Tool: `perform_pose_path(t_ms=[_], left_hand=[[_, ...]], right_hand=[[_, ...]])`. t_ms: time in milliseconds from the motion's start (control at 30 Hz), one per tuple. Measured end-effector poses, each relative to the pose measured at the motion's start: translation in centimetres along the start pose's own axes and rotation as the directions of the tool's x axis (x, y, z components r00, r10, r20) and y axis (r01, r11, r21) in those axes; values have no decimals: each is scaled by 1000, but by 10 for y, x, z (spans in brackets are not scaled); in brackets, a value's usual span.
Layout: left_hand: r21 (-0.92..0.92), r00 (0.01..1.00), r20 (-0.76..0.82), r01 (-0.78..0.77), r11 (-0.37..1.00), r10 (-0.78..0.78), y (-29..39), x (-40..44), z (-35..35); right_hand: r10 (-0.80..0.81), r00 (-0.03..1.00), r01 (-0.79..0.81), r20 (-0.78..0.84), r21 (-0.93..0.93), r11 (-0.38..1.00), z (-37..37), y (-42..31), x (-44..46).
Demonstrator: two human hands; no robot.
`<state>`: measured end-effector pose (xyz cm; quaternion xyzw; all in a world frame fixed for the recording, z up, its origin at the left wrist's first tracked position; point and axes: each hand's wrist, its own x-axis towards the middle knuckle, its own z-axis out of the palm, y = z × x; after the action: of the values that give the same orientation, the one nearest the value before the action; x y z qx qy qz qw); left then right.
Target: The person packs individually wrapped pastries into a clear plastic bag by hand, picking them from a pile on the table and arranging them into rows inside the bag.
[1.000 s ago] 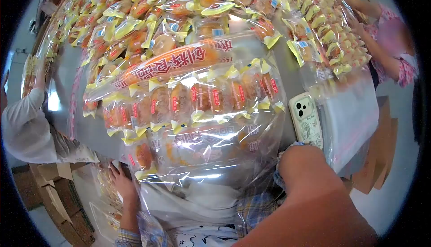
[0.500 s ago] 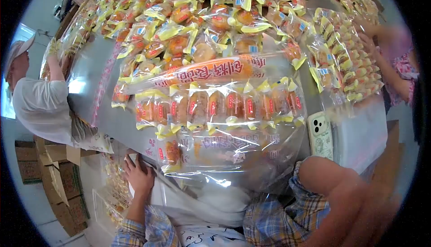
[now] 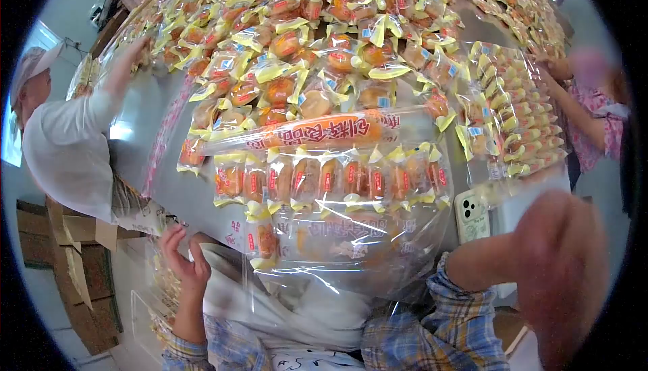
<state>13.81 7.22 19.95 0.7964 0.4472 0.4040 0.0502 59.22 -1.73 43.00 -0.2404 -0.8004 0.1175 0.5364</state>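
Note:
My left hand (image 3: 185, 256) is raised at the table's near left edge, fingers apart and slightly curled, holding nothing. Close to the camera on the right, my right hand (image 3: 560, 263) is large and blurred, and its fingers cannot be made out. Between the hands lies a clear plastic bag (image 3: 344, 233) with printed lettering. A row of wrapped pastries (image 3: 327, 179) shows in the clear plastic, below an orange printed band (image 3: 317, 129). One more wrapped pastry (image 3: 264, 239) sits at the row's lower left. Near my right wrist lies a phone (image 3: 471, 214) in a pale case.
A large heap of wrapped pastries (image 3: 283, 44) covers the far table. At right, stacked packed pastries (image 3: 520, 111) stand before a person in a pink patterned top (image 3: 587, 128). Another person in a white shirt (image 3: 71, 145) reaches in from the left. Cardboard boxes (image 3: 88, 270) stand lower left.
My left hand has lifted off the table edge and moved slightly left, its fingers curling. My right hand has risen beside the phone. The person at left has stretched an arm toward the heap.

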Motion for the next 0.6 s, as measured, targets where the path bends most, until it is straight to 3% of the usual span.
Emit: perform_pose_path(t_ms=[33,133,200,233,300,400,433,467,500,533,600], left_hand=[[-56,997,-56,-47,997,44,4,17,5],[-27,981,120,-148,989,150,23,84,27],[-110,985,158,-47,993,64,39,122,55],[-62,990,138,-27,998,35,41,135,68],[31,994,109,17,999,-20,41,147,96],[144,999,1,-46,988,47,27,139,123],[170,999,-16,-44,984,47,24,137,130],[-43,996,37,77,996,-76,22,136,130],[-117,990,39,136,984,-132,13,137,130],[-189,980,43,198,962,-194,8,140,132],[-234,963,-3,263,936,-271,1,139,135]], right_hand=[[38,998,-43,-46,-126,991,-7,4,-2],[201,954,-282,-223,-434,856,-21,36,-16],[366,874,-485,-319,-532,694,-28,79,-36],[462,799,-601,-384,-520,607,-27,101,-47],[641,702,-635,-310,-680,366,-36,140,-87],[831,427,-750,-358,-654,104,-41,166,-108],[833,393,-776,-389,-626,74,-45,172,-114],[837,361,-800,-411,-598,50,-48,179,-120],[842,326,-824,-430,-566,31,-47,187,-127],[827,383,-808,-412,-584,83,-47,193,-133],[855,298,-794,-425,-607,-24,-40,202,-144]])
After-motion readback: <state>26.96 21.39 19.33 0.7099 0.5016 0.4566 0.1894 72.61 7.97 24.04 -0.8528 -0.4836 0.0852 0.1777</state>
